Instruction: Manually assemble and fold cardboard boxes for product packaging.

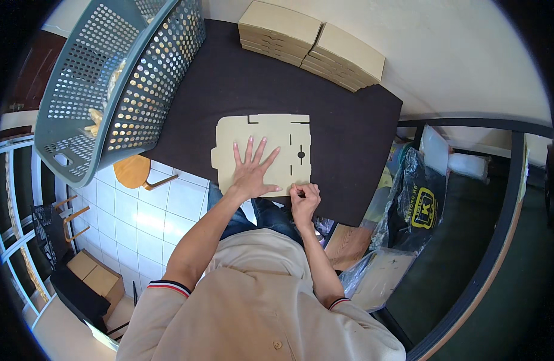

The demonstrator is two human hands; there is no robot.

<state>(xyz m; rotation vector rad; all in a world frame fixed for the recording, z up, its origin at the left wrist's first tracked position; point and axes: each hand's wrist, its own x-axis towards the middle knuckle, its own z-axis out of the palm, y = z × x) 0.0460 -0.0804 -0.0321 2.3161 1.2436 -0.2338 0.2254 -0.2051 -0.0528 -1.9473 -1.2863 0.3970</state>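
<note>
Head: cardboard [291, 155] at table [355, 150] edge, room rightward

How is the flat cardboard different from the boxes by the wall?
The cardboard lies as one flat sheet; the boxes stand in two piles. The cardboard shows slots and a round hole; the boxes' tops look plain. The left hand is spread on the cardboard; no hand touches the boxes. Both are tan.

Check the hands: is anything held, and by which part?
Left hand: no grip, spread flat on the flat tan cardboard sheet. Right hand: fingers curled at its near right corner; whether they pinch it is unclear.
</note>
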